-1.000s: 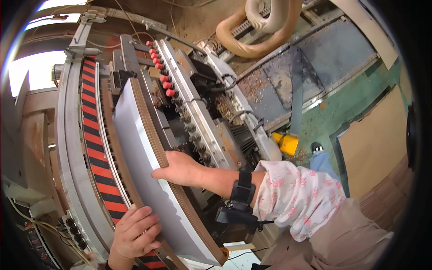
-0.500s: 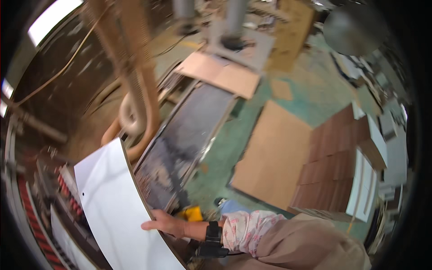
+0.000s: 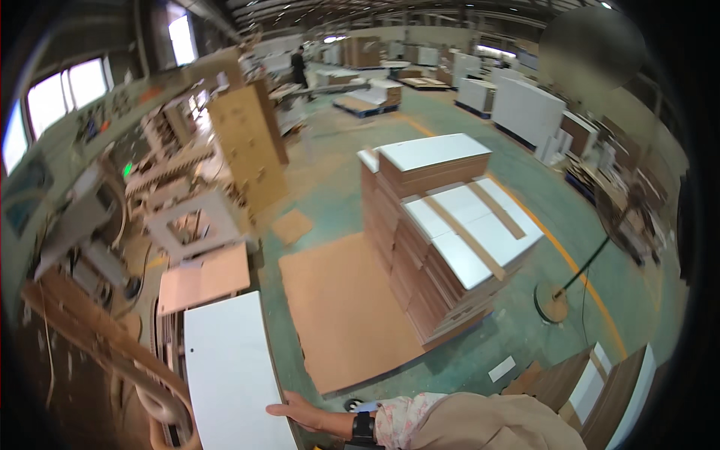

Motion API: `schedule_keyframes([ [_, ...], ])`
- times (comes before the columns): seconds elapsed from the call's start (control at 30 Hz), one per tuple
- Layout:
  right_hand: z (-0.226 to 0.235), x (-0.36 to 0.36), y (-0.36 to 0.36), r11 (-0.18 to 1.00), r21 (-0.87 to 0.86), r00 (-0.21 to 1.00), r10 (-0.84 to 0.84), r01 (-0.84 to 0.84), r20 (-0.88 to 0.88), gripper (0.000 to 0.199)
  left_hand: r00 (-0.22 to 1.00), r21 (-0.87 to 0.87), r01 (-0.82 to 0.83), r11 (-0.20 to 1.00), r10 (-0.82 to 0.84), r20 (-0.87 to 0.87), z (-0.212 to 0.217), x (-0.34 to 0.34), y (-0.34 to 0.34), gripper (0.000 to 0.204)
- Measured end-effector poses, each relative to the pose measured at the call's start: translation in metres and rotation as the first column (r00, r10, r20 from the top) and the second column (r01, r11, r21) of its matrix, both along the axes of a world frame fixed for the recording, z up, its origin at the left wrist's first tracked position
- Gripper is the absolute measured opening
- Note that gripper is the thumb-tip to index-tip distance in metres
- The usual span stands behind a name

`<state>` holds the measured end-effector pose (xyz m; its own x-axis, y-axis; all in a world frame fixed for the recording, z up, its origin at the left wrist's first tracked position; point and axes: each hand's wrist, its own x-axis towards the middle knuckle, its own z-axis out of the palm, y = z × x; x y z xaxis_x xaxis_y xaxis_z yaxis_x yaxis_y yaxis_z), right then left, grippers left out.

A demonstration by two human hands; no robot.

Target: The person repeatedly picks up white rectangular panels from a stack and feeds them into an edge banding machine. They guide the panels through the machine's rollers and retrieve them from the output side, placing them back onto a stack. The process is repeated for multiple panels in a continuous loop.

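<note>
So the white panel [image 3: 229, 371] sits in the lower left of the frame: a flat, smooth, matte board with clean edges and one tiny dark hole near its upper left corner. It's a long rectangle, and its long axis runs from the bottom edge of the frame up toward the middle, leaning a touch left (the fisheye bends the edges, so take the lean loosely).

The right hand [image 3: 300, 411] is at the bottom centre, fingers stretched flat against the panel's right edge, so it's open and pressing rather than wrapped around anything. There's a black watch [image 3: 363, 429] on that wrist and a floral sleeve [image 3: 401, 424] behind it. The left hand [image 3: 174, 436] barely peeks in at the bottom left beside the panel's lower corner, mostly cut off, and I can't tell if it's gripping or not.

Just above the panel is a pinkish-tan board [image 3: 202, 277] lying flat. To the right, a big brown fibreboard sheet [image 3: 337, 315] lies on the green floor [image 3: 330, 187]. Past that, centre frame, is a tall stack [image 3: 450, 232] of boards, brown on the edges with white faces on top and a couple of brown strips across. A curved tan hose [image 3: 97, 337] crosses the left side, with machinery behind it. White cabinets stand at the upper right.
</note>
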<state>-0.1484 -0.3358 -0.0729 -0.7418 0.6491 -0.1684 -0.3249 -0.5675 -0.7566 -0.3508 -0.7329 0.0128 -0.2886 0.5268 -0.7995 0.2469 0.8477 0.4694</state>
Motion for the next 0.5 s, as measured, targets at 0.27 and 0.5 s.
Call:
schedule_keyframes([
  [0.27,0.075,0.156,0.063,0.890,0.119,0.898,-0.432,0.440,-0.086,0.043,0.622,0.413,-0.773,0.482,0.445,0.644,0.030,0.199,0.213,0.049],
  [0.5,0.150,0.309,0.152,0.733,0.143,0.733,-0.677,0.665,0.063,0.030,0.701,0.483,-0.666,0.569,0.255,0.666,0.032,0.279,0.375,0.049],
])
